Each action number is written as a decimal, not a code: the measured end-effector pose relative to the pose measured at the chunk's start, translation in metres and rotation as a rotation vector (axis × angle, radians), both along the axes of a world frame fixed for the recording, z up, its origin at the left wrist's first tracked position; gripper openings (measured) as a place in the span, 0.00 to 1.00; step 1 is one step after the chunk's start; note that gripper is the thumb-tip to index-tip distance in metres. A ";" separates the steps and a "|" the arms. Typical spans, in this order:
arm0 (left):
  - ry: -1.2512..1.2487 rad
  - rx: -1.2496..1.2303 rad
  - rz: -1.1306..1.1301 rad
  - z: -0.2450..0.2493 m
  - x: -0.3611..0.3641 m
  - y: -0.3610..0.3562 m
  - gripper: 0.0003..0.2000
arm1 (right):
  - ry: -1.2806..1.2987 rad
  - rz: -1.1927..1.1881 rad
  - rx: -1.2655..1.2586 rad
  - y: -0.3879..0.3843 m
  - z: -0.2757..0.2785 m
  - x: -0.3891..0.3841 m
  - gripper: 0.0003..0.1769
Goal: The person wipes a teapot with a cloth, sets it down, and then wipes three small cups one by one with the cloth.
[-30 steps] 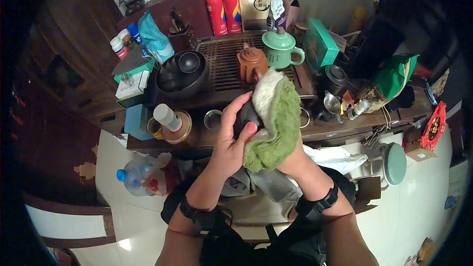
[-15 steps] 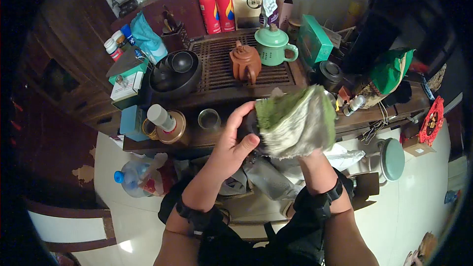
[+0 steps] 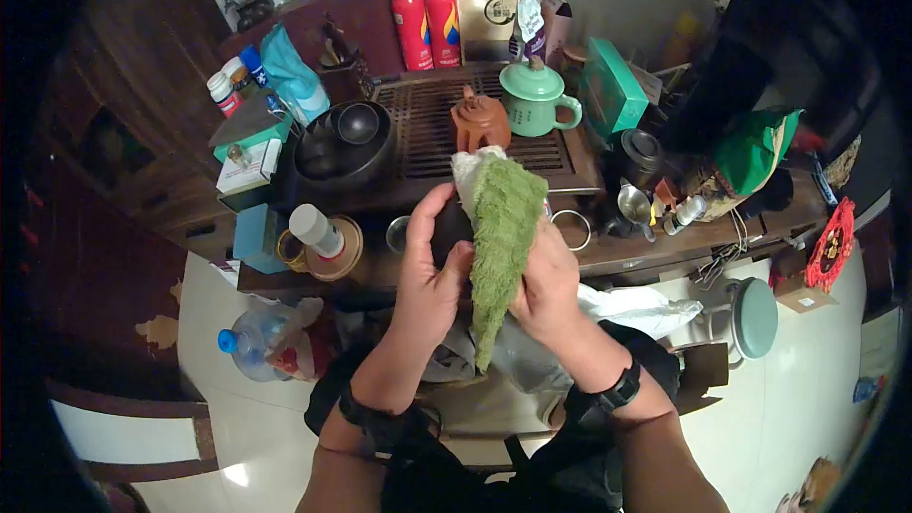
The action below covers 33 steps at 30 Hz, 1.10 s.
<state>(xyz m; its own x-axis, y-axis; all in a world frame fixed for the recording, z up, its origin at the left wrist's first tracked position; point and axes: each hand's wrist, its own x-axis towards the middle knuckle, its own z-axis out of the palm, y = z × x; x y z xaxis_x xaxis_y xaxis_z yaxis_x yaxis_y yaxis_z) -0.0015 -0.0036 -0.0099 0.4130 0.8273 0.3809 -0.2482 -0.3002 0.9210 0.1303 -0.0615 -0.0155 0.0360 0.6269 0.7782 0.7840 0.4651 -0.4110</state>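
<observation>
A green and white cloth (image 3: 503, 228) hangs between my hands, its green side facing me and a corner trailing down. My right hand (image 3: 553, 280) is closed on the cloth from the right. On the left, my left hand (image 3: 427, 275) curls around a dark object (image 3: 452, 236), mostly hidden behind the cloth and fingers; its kind cannot be made out. Beyond the hands, a brown clay teapot (image 3: 480, 122) and a pale green lidded mug (image 3: 534, 100) stand on the slatted tea tray (image 3: 423, 138).
A black bowl (image 3: 318, 161) holding smaller dark bowls sits left. Nearer are a white-capped jar (image 3: 318, 232), a glass (image 3: 397, 234) and a bright-rimmed round vessel (image 3: 572, 230). A metal pitcher (image 3: 634, 201) stands right. A water jug (image 3: 256, 342) and green-topped stool (image 3: 754, 318) are on the floor.
The cloth has swung left and turned from a broad white side to a narrow green fold. My right hand has come up from beneath it. My left hand has shifted slightly left and down.
</observation>
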 end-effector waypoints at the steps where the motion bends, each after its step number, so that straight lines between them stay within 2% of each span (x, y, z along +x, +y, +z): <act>1: -0.009 0.012 0.009 -0.001 0.000 0.001 0.28 | 0.004 -0.014 0.016 -0.002 -0.005 -0.005 0.19; 3: -0.028 0.035 0.027 -0.002 0.001 0.002 0.27 | 0.011 -0.044 0.049 -0.003 -0.013 -0.011 0.18; 7: -0.145 -0.115 -0.058 -0.001 0.000 0.001 0.27 | -0.076 0.044 0.140 -0.008 -0.001 -0.014 0.15; 10: -0.160 -0.199 -0.155 -0.001 -0.001 0.002 0.26 | 0.144 0.228 0.002 -0.015 0.010 -0.009 0.15; 12: -0.156 -0.267 -0.170 -0.004 0.002 0.002 0.26 | 0.137 0.019 -0.316 -0.030 0.017 -0.004 0.20; 15: -0.026 -0.309 -0.143 0.001 -0.003 -0.001 0.26 | 0.029 -0.186 -0.357 -0.036 -0.006 0.029 0.32; 17: -0.076 -0.336 -0.144 0.008 0.002 -0.005 0.26 | 0.835 0.248 -0.273 -0.020 0.002 0.043 0.31; 18: -0.104 -0.323 -0.068 0.017 0.010 -0.011 0.27 | 1.239 0.472 -0.158 -0.011 0.008 0.049 0.30; 19: -0.072 -0.292 -0.094 0.015 0.008 -0.009 0.29 | 1.638 0.737 -0.006 -0.005 0.016 0.051 0.31; 20: -0.041 -0.262 -0.121 0.011 0.004 -0.006 0.30 | 1.378 0.662 0.035 -0.010 0.012 0.049 0.30; 21: -0.010 -0.231 -0.148 0.008 0.003 -0.004 0.32 | 1.335 0.564 -0.044 -0.012 0.005 0.048 0.28; 22: 0.004 -0.254 -0.176 0.013 0.002 -0.006 0.33 | 1.010 0.536 -0.087 -0.007 0.021 0.038 0.28; 24: 0.034 -0.305 -0.233 0.025 0.001 -0.013 0.36 | 0.137 0.118 -0.130 -0.007 0.036 0.022 0.28; 25: 0.017 -0.257 -0.215 0.018 0.003 -0.011 0.37 | -0.411 -0.263 -0.124 -0.012 0.033 0.017 0.28; 27: -0.018 -0.158 -0.177 0.005 0.008 -0.004 0.39 | 0.008 0.018 -0.172 -0.006 0.033 0.006 0.22; 28: -0.104 -0.333 -0.202 0.005 0.008 -0.009 0.40 | 0.217 0.149 -0.173 -0.004 0.033 0.000 0.20; 29: -0.154 -0.430 -0.248 0.009 0.008 -0.013 0.40 | -0.112 0.060 -0.011 -0.002 0.032 0.003 0.18; 32: -0.262 -0.662 -0.362 0.014 0.004 -0.016 0.40 | -0.204 0.169 0.090 -0.003 0.024 0.005 0.16; 33: -0.271 -0.701 -0.383 0.012 0.000 -0.014 0.40 | -0.098 0.227 0.069 -0.003 0.022 0.006 0.15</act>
<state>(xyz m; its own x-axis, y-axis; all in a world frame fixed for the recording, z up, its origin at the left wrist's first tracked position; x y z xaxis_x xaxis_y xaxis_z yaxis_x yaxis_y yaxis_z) -0.0018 -0.0172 0.0018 0.6817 0.7304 -0.0422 -0.4557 0.4690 0.7566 0.1365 -0.0644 0.0066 -0.1775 0.5553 0.8125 0.6907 0.6584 -0.2991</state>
